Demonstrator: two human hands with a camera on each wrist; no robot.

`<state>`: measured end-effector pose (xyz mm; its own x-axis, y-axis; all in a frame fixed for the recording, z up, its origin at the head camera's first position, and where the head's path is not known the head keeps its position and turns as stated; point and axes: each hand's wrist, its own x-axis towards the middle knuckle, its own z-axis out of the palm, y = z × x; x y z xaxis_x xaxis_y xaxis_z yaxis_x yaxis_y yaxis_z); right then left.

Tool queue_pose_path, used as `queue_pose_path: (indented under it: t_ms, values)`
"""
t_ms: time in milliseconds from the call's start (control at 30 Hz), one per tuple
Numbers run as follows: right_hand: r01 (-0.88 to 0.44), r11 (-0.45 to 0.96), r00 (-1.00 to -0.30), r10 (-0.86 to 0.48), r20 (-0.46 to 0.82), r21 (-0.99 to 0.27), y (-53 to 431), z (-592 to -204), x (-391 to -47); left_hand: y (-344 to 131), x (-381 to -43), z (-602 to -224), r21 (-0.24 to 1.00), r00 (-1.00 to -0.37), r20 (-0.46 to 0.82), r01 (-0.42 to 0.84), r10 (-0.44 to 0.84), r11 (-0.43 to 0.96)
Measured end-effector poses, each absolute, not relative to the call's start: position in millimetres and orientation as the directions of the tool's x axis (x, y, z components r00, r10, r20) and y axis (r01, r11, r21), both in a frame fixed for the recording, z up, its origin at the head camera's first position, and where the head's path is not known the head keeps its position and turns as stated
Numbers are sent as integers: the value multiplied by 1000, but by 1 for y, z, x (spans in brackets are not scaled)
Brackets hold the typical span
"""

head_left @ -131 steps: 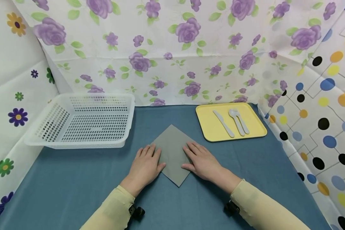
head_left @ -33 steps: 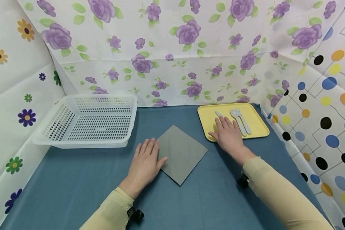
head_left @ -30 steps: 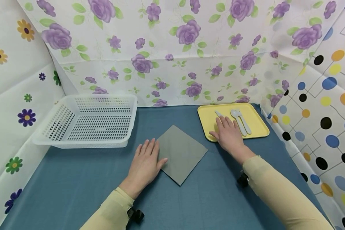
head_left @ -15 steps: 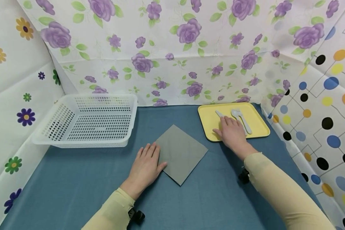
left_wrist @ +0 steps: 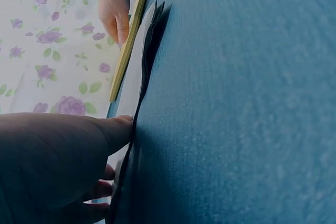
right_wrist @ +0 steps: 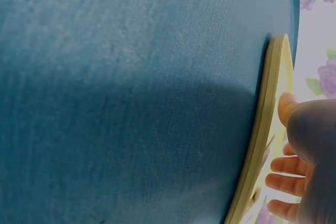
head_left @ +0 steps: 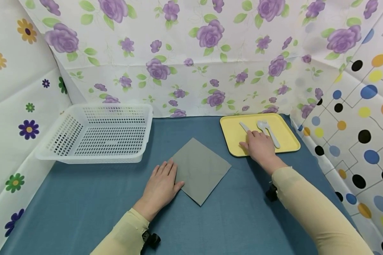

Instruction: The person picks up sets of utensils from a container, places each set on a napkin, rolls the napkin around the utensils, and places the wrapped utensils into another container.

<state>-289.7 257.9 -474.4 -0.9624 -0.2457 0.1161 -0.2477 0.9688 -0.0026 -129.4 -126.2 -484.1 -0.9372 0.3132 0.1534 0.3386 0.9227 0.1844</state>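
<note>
Here's the left arm (head_left: 121, 232), sleeved in pale yellow, slanting in from the near left, and its left hand (head_left: 159, 186) lies palm down, fingers nearly straight and pointing far, thumb angled out to the right. Over on the right, the right arm (head_left: 316, 209) stretches farther out, right hand (head_left: 261, 146) palm down, fingers bending downward, thumb poking left, apart from them!
</note>
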Motion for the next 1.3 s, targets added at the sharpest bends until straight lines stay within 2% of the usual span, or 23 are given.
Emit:
queue_pose_path:
  t_ms: [400, 633, 1000, 1300]
  values:
    - [-235, 971, -968, -231, 102, -34, 261, -473, -295, -128, -131, -485, 159, -931, 140, 357, 337, 920]
    - [-169, 986, -983, -168, 75, -11, 262, -468, -300, -129, -132, -485, 105, -931, 141, 353, 338, 930]
    - [-93, 995, -995, -93, -26, -23, 268, -463, -311, -130, -133, -483, 113, -935, 120, 345, 332, 932]
    - [-78, 997, -996, -79, -45, -19, 269, -465, -316, -130, -134, -484, 106, -933, 133, 350, 336, 931]
